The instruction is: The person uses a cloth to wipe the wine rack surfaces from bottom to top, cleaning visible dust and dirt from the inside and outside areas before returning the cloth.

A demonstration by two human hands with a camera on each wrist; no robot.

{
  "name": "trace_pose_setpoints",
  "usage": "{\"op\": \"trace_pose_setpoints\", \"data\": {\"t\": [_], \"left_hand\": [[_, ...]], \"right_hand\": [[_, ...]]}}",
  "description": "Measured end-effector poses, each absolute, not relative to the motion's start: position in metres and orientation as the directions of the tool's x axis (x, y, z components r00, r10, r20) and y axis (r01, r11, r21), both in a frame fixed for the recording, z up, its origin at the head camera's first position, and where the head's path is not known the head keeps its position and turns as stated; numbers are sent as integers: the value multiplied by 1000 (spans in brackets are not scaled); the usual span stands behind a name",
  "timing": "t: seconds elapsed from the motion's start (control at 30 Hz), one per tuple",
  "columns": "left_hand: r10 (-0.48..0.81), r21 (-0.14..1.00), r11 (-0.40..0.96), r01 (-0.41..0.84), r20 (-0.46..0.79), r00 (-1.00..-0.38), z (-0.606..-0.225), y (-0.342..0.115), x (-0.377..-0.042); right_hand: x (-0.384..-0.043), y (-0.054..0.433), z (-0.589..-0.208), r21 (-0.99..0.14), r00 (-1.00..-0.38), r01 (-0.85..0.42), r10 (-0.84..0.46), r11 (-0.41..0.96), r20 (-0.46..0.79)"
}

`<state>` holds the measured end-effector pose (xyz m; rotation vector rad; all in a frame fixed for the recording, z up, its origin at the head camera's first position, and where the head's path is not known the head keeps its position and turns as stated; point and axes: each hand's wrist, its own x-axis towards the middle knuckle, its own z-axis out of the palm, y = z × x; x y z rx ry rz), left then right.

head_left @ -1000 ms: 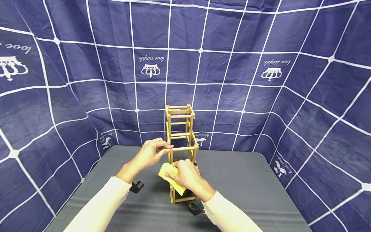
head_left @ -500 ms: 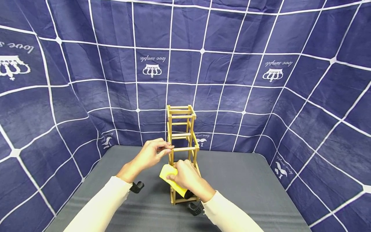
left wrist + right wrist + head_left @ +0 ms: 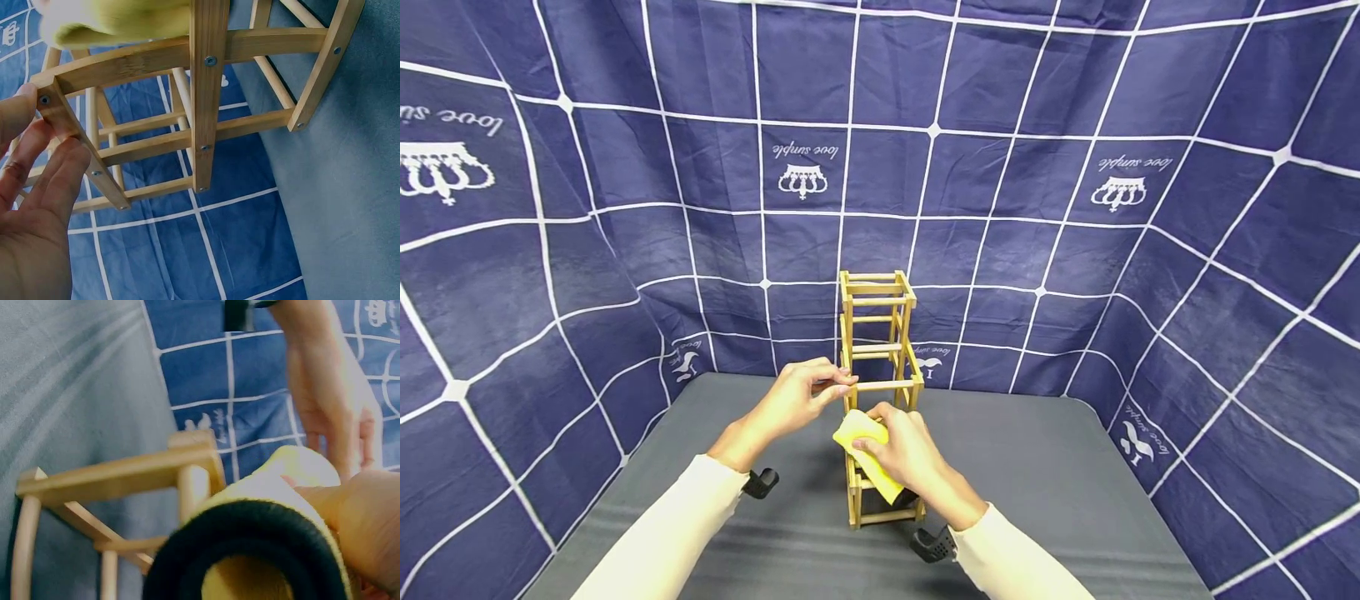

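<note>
A stepped wooden rack (image 3: pixel 883 385) of slim bars and posts stands on the grey surface, taller at its far end. My left hand (image 3: pixel 801 397) pinches a corner of it; in the left wrist view the thumb is on the top of that corner and the fingers (image 3: pixel 65 169) lie along the post. In my right hand (image 3: pixel 913 450) is a yellow cloth (image 3: pixel 859 427), gripped over the rack's nearer, lower part. The right wrist view shows the cloth's wide black edge (image 3: pixel 250 519) curled into an arch beside the rack. The cloth covers part of the upper bars.
A grey cloth-covered surface (image 3: pixel 1030 467) spreads around the rack. Behind it and on both sides hangs a dark blue curtain (image 3: pixel 985 175) with white grid lines. Black wrist devices sit beneath both wrists, the right one (image 3: pixel 932 546) near the rack's front foot.
My right hand and the yellow cloth have shifted slightly forward along the rack. My left hand keeps its place at the corner. The whole head view has slid a little.
</note>
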<state>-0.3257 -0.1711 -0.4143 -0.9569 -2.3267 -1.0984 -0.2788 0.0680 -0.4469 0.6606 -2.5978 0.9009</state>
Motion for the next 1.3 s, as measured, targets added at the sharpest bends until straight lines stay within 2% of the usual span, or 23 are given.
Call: {"op": "trace_pose_setpoints", "data": {"t": [0.1,0.17,0.23,0.37,0.43,0.5,0.63,0.73,0.83,0.97,1.03,1.17,1.3], "left_hand": [[410,521,457,721,596,-690,-415,-170,-326],[407,519,457,723,601,-688,-415,-169,-327],[407,513,459,726,605,-685,-415,-169,-327],[409,499,460,734,615,-674,-415,-169,-327],[407,494,459,738,621,-669,-416,-170,-327],[404,496,457,739,624,-669,-417,-170,-327],[395,518,447,730,618,-680,-421,-171,-327],[398,527,437,729,613,-682,-423,-170,-328],[393,521,446,728,617,-682,-424,-171,-328],[379,506,484,713,614,-693,-423,-173,-327],[382,503,498,706,604,-699,-423,-174,-327],[395,503,485,716,604,-692,-422,-173,-329],[398,469,473,746,642,-656,-421,-169,-330]], "right_hand": [[-273,86,-435,-504,-810,-551,-282,665,514],[-270,98,-423,-478,-761,-588,-246,652,600],[-272,110,-412,-412,-668,-645,-211,644,714],[-287,130,-395,-226,-418,-741,-171,632,892],[-299,137,-391,-157,-360,-757,-204,634,910],[-310,141,-390,-101,-360,-760,-286,642,888],[-323,137,-397,-37,-475,-731,-470,681,743],[-326,128,-402,-23,-528,-712,-513,702,677],[-327,112,-406,-6,-509,-723,-527,690,681],[-335,91,-416,79,-422,-755,-574,651,701],[-337,86,-418,112,-408,-753,-593,649,694],[-333,94,-411,140,-449,-717,-607,683,656],[-326,113,-400,102,-486,-700,-577,707,657]]}}
